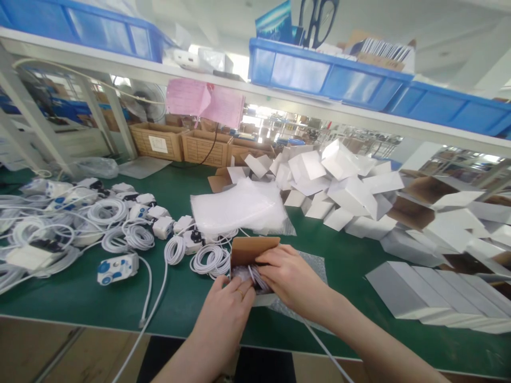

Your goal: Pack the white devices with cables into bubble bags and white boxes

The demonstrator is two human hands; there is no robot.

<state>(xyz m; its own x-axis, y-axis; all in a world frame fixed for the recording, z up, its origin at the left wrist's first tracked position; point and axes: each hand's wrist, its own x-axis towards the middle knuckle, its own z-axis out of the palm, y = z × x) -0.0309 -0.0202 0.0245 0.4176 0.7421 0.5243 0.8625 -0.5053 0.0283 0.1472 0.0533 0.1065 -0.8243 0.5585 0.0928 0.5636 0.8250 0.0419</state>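
Observation:
A small open box (255, 250), white outside and brown inside, sits in front of me with its flap raised. Inside it lie something in clear wrap and a coiled cable (261, 280). My left hand (231, 300) is closed over the near left side of the box, its fingertips dipping inside. From the right, my right hand (289, 276) reaches in with bent fingers pressed on the cable coil. Bubble wrap (315, 266) lies under and beside the box. Left of it rests a coiled white cable (209, 260).
Many white adapters with cables (107, 213) cover the left of the green table (175, 303). A stack of white bubble bags (235, 205) lies behind the box. Loose white boxes (351, 191) pile up at right, with a row of closed boxes (423, 292) nearer. Blue bins (295, 66) stand on the shelf.

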